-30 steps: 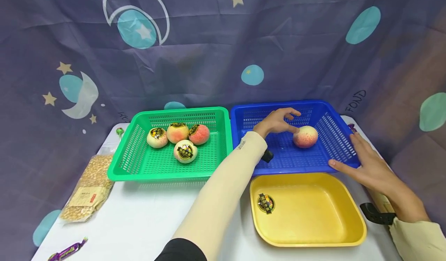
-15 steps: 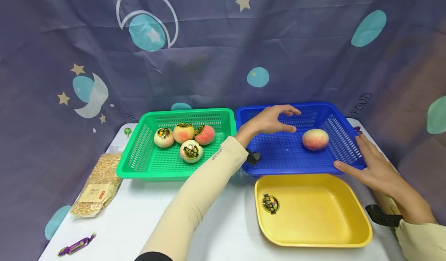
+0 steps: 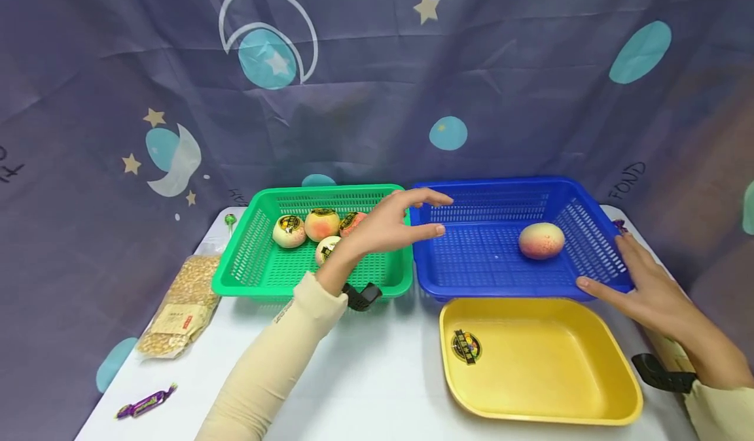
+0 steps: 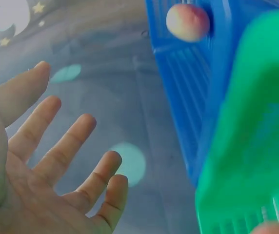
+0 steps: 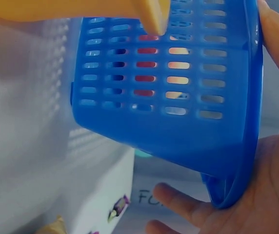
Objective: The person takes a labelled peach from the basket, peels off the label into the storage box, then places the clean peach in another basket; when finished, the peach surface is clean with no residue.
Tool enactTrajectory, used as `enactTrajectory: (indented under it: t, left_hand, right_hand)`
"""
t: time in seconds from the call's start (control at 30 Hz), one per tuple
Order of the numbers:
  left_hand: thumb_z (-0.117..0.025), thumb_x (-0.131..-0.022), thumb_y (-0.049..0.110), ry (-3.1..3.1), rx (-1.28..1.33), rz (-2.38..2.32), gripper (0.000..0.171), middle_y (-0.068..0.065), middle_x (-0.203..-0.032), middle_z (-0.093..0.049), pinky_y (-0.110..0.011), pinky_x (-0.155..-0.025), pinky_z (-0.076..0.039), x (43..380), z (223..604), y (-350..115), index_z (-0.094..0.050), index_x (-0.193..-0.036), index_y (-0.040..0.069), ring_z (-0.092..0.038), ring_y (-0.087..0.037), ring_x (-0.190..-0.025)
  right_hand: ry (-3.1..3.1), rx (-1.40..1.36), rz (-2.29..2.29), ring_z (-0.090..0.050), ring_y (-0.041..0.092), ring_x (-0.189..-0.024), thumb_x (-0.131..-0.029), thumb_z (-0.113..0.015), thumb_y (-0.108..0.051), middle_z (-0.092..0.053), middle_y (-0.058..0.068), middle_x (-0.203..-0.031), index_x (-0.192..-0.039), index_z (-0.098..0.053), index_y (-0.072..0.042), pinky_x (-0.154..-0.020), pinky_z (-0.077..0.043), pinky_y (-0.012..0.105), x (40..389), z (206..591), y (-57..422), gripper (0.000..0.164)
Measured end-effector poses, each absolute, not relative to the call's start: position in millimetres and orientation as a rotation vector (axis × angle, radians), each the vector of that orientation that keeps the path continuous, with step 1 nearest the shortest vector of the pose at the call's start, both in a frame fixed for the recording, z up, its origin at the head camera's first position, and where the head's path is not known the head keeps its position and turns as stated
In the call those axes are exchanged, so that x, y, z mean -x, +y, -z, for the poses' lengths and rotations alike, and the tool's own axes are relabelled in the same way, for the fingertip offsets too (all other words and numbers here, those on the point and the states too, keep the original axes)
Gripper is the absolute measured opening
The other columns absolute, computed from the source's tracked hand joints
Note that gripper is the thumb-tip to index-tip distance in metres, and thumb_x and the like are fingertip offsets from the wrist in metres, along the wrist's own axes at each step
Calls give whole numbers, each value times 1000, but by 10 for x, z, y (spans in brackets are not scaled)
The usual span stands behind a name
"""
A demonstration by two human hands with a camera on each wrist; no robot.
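Note:
My left hand (image 3: 391,222) is over the right part of the green basket (image 3: 312,290) in the head view, fingers spread and nothing in them; the left wrist view shows its palm bare. Several peaches lie in that basket, one pale peach (image 3: 288,231) at the left, others partly behind the hand. A single yellow-red peach (image 3: 542,241) lies in the blue basket (image 3: 471,258). My right hand (image 3: 654,290) rests against the right front corner of the blue basket, thumb and fingers fairly straight; the right wrist view shows its palm at the basket rim (image 5: 251,97).
A yellow tray (image 3: 530,362) with a sticker (image 3: 466,347) stands in front of the blue basket. At left lie a bag of kernels (image 3: 182,303), a purple wrapped candy (image 3: 146,402) and a green lollipop (image 3: 230,219). A patterned curtain (image 3: 365,133) hangs behind.
My left hand has left the peach in the blue basket and swung left over the green basket. The right hand stays at the blue basket's corner. The head view has shifted slightly left.

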State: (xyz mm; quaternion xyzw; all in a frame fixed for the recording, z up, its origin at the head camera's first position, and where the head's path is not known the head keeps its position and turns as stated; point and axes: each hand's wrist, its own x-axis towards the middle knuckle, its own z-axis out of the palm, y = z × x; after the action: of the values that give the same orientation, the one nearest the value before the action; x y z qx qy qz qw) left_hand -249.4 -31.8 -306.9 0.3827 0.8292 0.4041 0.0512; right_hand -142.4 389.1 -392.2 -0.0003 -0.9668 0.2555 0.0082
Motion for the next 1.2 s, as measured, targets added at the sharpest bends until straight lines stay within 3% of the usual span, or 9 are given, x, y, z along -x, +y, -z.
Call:
enactTrajectory:
  t: [0.07,0.17,0.3,0.4,0.53,0.7,0.87,1.1,1.2]
  left_hand:
    - [-71,-96,34,2553,-1099,-1283,43,13,-137,-62,-41,-102,-46,2426,3080,-527,-62,-138,31,-50,-10,-124]
    - [-72,-96,33,2590,-994,-1359,42,14,-137,-62,-44,-105,-44,2335,3103,-844,-63,-136,33,-49,-12,-129]
    - [-72,-96,31,2667,-876,-1411,40,12,-140,-62,-51,-118,-34,2243,3176,-1263,-64,-135,33,-48,-15,-136]
    - [-72,-96,31,2739,-760,-1430,40,9,-140,-61,-53,-113,-37,2164,3252,-1576,-63,-135,32,-51,-17,-131]
    - [-72,-96,28,2813,-631,-1486,40,2,-141,-62,-48,-100,-43,2037,3359,-1945,-64,-135,28,-53,-19,-125]
    - [-72,-97,23,2964,-520,-1492,41,-7,-144,-60,-55,-103,-38,1899,3511,-2298,-63,-136,18,-47,-30,-135]
    - [-74,-94,23,3235,-417,-1343,43,-16,-142,-60,-64,-107,-29,1828,3729,-2555,-65,-134,13,-42,-40,-133]
    - [-70,-92,46,3409,-150,-1026,63,-20,-154,-47,-63,-101,-24,1735,3970,-2724,-56,-146,18,-36,-45,-134]
    - [-66,-93,52,3376,-93,-936,74,-22,-157,-42,-63,-98,-25,1708,4021,-2734,-46,-153,13,-32,-48,-137]
  right_hand:
    - [-3022,2,-775,4,66,-145,-95,-61,-52,19,27,-166,-160,14,-7,-105,-3,86,1433,3934,3893,109]
    - [-3024,1,-736,4,67,-145,-95,-61,-52,19,27,-166,-160,13,-4,-105,-3,86,1441,3939,3902,110]
    - [-3036,26,-653,-3,71,-140,-94,-61,-54,16,28,-166,-160,10,-1,-100,-9,89,1434,3926,3915,110]
    - [-3040,37,-607,-11,72,-133,-93,-61,-55,13,29,-166,-160,6,2,-96,-12,89,1441,3909,3910,111]
    - [-3044,35,-583,-15,70,-126,-93,-61,-56,10,31,-166,-160,5,3,-94,-14,86,1459,3892,3890,111]
    - [-3045,33,-560,-14,70,-127,-93,-61,-56,11,29,-166,-159,4,4,-93,-13,85,1463,3884,3873,111]
    - [-3025,58,-482,-12,70,-130,-92,-61,-58,8,32,-165,-158,-2,8,-95,-12,87,1474,3866,3836,111]
    - [-2936,-45,-533,-15,68,-135,-91,-67,-51,-14,39,-161,-159,-16,4,-95,-13,85,1550,3745,3659,102]
    - [-2902,-157,-647,-18,68,-137,-91,-72,-44,-27,40,-156,-158,-26,3,-104,-9,86,1591,3663,3529,93]
